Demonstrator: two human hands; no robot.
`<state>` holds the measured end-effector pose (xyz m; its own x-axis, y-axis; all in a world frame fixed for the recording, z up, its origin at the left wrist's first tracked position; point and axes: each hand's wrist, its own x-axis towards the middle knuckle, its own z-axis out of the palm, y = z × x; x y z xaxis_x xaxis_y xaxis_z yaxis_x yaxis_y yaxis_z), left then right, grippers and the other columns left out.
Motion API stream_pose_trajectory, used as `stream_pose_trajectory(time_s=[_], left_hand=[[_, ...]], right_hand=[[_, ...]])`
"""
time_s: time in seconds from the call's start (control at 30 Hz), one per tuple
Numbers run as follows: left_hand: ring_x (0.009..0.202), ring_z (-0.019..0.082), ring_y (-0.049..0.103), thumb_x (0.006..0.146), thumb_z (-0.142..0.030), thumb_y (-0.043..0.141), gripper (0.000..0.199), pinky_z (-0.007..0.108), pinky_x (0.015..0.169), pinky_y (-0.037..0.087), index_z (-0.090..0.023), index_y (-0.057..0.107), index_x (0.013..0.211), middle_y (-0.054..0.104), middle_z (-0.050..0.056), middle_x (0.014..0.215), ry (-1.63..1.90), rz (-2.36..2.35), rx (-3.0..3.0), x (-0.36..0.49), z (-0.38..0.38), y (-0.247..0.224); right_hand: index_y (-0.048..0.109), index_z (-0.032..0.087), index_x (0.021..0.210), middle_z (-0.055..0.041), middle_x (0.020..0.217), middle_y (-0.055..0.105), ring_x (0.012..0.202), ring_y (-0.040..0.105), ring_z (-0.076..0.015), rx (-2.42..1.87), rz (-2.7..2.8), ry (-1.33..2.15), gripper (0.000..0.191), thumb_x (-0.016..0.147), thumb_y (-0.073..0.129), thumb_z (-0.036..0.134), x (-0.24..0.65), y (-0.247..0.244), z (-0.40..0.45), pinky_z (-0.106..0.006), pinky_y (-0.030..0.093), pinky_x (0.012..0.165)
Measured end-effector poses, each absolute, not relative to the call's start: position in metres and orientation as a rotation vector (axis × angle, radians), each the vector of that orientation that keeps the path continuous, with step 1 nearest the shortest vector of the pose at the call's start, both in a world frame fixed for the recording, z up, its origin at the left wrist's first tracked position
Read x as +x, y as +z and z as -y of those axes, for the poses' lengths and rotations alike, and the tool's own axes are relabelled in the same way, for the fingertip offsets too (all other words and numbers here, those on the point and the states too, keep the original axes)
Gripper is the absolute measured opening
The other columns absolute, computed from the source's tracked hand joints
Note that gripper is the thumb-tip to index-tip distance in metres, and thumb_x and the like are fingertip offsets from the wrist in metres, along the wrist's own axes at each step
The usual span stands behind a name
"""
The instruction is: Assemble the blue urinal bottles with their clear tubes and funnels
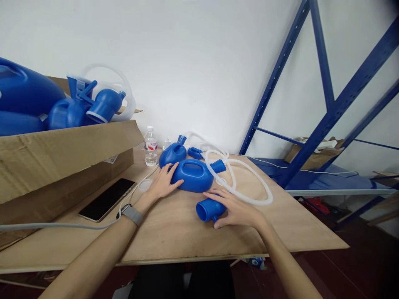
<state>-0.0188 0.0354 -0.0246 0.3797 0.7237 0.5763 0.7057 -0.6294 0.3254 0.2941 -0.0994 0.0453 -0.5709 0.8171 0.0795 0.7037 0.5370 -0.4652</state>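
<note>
A blue plastic bottle (193, 178) with a handle slot lies on its side on the wooden table. My left hand (164, 181) rests against its left end, fingers spread and thumb along the near side. Closer to the table's front edge, my right hand (238, 207) has its fingers and thumb around a blue tubular fitting (204, 211), whose round mouth faces left and which has a small side spout. A clear coiled hose (264, 189) loops right of the bottle. Behind lie a second blue bottle (172, 154) and a small blue funnel-like piece (195, 153).
An open cardboard box (68, 151) holding several blue bottles and fittings stands on the left. Before it lie a phone (107, 199) and a white cable (62, 226). A water bottle (151, 147) stands behind. Blue metal shelving (324, 178) rises at right.
</note>
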Motion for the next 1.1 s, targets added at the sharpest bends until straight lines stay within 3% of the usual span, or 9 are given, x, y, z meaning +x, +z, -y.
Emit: stream_pose_trajectory(time_s=[0.07,0.2,0.3,0.43,0.6,0.77,0.87,1.0,1.1], left_hand=[[0.138,0.037,0.048,0.094,-0.068,0.052,0.084,0.054,0.115,0.039,-0.026,0.027,0.161,0.044,0.017,0.153,1.105,-1.325,2.561,-0.019,-0.037,-0.027],[0.144,0.035,0.045,0.095,-0.068,0.049,0.089,0.05,0.117,0.039,-0.022,0.016,0.164,0.038,0.018,0.161,1.07,-1.236,2.51,-0.019,-0.04,-0.027],[0.148,0.035,0.04,0.093,-0.069,0.052,0.094,0.049,0.119,0.036,-0.02,0.015,0.164,0.032,0.018,0.165,0.977,-1.191,2.575,-0.021,-0.04,-0.023],[0.143,0.044,0.043,0.082,-0.069,0.065,0.094,0.059,0.116,0.034,-0.018,0.039,0.156,0.045,0.023,0.156,0.853,-1.416,2.674,-0.032,-0.037,-0.014],[0.117,0.042,0.062,0.083,-0.066,0.058,0.057,0.058,0.099,0.048,-0.024,0.072,0.119,0.066,0.018,0.128,0.386,-1.677,2.617,-0.049,-0.035,-0.005],[0.111,0.035,0.065,0.079,-0.045,0.058,0.046,0.045,0.094,0.053,-0.026,0.074,0.118,0.069,0.013,0.121,0.242,-1.464,2.627,-0.062,-0.04,0.002],[0.102,0.031,0.068,0.079,-0.038,0.056,0.045,0.04,0.091,0.054,-0.025,0.074,0.118,0.07,0.012,0.114,0.259,-1.378,2.654,-0.062,-0.042,0.004],[0.103,0.03,0.067,0.083,-0.038,0.057,0.042,0.039,0.092,0.053,-0.026,0.073,0.119,0.071,0.01,0.113,0.359,-1.311,2.751,-0.055,-0.039,0.01],[0.106,0.031,0.066,0.088,-0.043,0.055,0.039,0.043,0.097,0.051,-0.025,0.074,0.117,0.071,0.01,0.114,0.66,-1.366,2.769,-0.046,-0.033,0.019]], right_hand=[[0.048,0.034,0.153,-0.008,0.154,0.051,0.142,0.046,-0.035,-1.35,2.42,0.595,0.098,0.068,0.085,0.065,0.305,0.035,0.088,-0.051,0.035,0.121],[0.061,0.029,0.137,-0.0071,0.138,0.063,0.127,0.059,-0.0335,-1.439,2.212,0.678,0.071,0.076,0.079,0.061,0.323,0.03,0.075,-0.049,0.046,0.112],[0.068,0.029,0.127,-0.0063,0.128,0.069,0.118,0.063,-0.0341,-1.365,2.229,0.713,0.062,0.073,0.083,0.057,0.315,0.039,0.081,-0.048,0.049,0.106],[0.07,0.028,0.124,-0.0067,0.124,0.071,0.112,0.065,-0.0335,-1.255,2.225,0.683,0.053,0.079,0.077,0.055,0.287,0.059,0.083,-0.047,0.049,0.102],[0.07,0.022,0.113,-0.0069,0.111,0.073,0.103,0.067,-0.0312,-1.267,1.981,0.576,0.05,0.088,0.06,0.064,0.267,0.06,0.047,-0.044,0.05,0.096],[0.069,0.021,0.103,-0.0049,0.098,0.073,0.096,0.067,-0.0286,-1.274,1.775,0.512,0.049,0.087,0.06,0.067,0.262,0.033,0.021,-0.04,0.05,0.091],[0.07,0.022,0.103,-0.0061,0.103,0.074,0.1,0.067,-0.0293,-1.342,1.699,0.456,0.049,0.087,0.061,0.067,0.264,0.018,0.02,-0.041,0.049,0.094],[0.069,0.023,0.11,-0.0079,0.111,0.073,0.105,0.067,-0.0303,-1.432,1.762,0.372,0.051,0.083,0.065,0.066,0.264,0.004,0.022,-0.045,0.047,0.099],[0.069,0.022,0.112,-0.0089,0.114,0.073,0.106,0.066,-0.0307,-1.436,1.799,0.34,0.053,0.083,0.066,0.067,0.261,-0.001,0.023,-0.047,0.046,0.101]])
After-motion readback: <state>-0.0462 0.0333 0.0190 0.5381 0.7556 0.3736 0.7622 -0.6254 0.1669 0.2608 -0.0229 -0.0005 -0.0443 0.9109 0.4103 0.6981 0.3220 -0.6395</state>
